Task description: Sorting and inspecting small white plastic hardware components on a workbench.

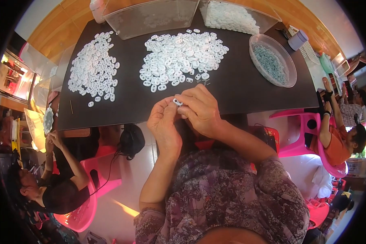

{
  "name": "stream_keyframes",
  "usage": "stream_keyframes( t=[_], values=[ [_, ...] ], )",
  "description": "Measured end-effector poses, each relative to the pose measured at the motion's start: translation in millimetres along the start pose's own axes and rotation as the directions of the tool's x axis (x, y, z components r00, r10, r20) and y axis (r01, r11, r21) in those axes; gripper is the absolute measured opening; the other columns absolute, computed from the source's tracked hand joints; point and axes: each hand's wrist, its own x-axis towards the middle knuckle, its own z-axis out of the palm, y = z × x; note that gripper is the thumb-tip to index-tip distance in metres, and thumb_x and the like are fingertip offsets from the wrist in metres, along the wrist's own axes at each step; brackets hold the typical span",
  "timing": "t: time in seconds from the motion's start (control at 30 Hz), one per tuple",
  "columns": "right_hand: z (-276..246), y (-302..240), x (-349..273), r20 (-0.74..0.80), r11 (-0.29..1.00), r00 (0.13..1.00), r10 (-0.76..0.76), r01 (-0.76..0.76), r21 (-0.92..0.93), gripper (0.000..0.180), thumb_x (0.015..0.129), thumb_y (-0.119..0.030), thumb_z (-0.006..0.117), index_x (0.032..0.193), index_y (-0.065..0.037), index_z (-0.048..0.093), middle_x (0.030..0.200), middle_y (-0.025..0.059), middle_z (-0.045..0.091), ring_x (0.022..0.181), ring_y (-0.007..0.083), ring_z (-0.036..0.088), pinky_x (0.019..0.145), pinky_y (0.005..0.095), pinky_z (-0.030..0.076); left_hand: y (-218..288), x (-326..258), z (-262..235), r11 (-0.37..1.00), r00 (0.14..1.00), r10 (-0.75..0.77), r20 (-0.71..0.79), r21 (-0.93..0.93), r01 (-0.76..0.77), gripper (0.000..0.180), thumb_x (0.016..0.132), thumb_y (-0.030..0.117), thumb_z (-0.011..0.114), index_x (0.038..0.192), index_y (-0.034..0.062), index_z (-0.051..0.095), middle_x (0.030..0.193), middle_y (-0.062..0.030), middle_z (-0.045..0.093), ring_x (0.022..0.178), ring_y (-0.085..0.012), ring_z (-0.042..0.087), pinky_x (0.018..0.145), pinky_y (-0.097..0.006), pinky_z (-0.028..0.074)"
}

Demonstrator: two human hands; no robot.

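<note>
shirt (231, 187) nearest, left grip (163, 118) and right grip (201, 112) pinch white piece (177, 102).

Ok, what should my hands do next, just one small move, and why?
I'd probably steady the white two-holed piece in your left hand and adjust it with your right hand, since both hands meet on it at the fingertips. The exact adjustment needed is too small to see.

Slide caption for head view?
Left hand and right hand meet at a two-holed white piece over a dark table, a central heap of white pieces beyond.
</note>
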Motion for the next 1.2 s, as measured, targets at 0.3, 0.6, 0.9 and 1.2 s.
stream_keyframes(
  t=[0.3, 0.6, 0.9, 1.2],
  values=[
    [-2.6, 1.4, -1.2, -0.022, 0.999, 0.999, -0.033, 0.034, 0.012, 0.027, 0.066, -0.001, 0.069, 0.093, 0.001, 0.063, 0.084, 0.0118, 0.059, 0.071, 0.0254, 0.054, 0.059, 0.0325, 0.044, 4.3, 2.6, -4.0, 0.986, 0.997, 0.056, 0.054, 0.152, -0.064, 0.012, 0.085, 0.002, 0.057, 0.093, -0.0048, 0.063, 0.077, -0.0053, 0.061, 0.062, -0.0095, 0.054, 0.055, -0.022, 0.044],
    [-7.6, 3.1, -2.1, -0.021, 0.999, 0.999, -0.04, 0.041, 0.034, 0.028, 0.067, -0.002, 0.071, 0.093, 0.002, 0.063, 0.084, 0.0116, 0.06, 0.071, 0.0246, 0.054, 0.059, 0.0321, 0.044, 11.4, 4.9, -6.4, 0.976, 0.993, 0.043, 0.114, 0.208, -0.067, 0.014, 0.083, 0.0, 0.06, 0.096, -0.0057, 0.064, 0.081, -0.005, 0.062, 0.062, -0.0087, 0.051, 0.055, -0.021, 0.04],
    [-10.1, -1.3, -1.2, -0.012, 0.996, 1.0, 0.029, -0.028, 0.083, 0.027, 0.066, 0.002, 0.069, 0.091, 0.002, 0.062, 0.083, 0.0103, 0.059, 0.071, 0.0243, 0.053, 0.06, 0.0322, 0.045, 10.3, 3.5, -4.4, 0.985, 0.991, 0.026, 0.131, 0.163, -0.047, 0.018, 0.083, 0.0, 0.06, 0.099, -0.0052, 0.065, 0.085, -0.0057, 0.064, 0.064, -0.0089, 0.052, 0.055, -0.021, 0.041],
    [-10.9, 1.6, 0.2, -0.033, 0.998, 0.999, -0.007, 0.009, 0.055, 0.025, 0.067, -0.003, 0.069, 0.091, 0.002, 0.063, 0.086, 0.0114, 0.062, 0.069, 0.0238, 0.054, 0.061, 0.0318, 0.045, 8.1, 4.4, -1.6, 0.99, 0.994, 0.013, 0.11, 0.141, -0.029, 0.019, 0.083, 0.0, 0.061, 0.102, -0.0048, 0.064, 0.083, -0.0043, 0.063, 0.065, -0.0081, 0.052, 0.057, -0.02, 0.042]
  ],
)
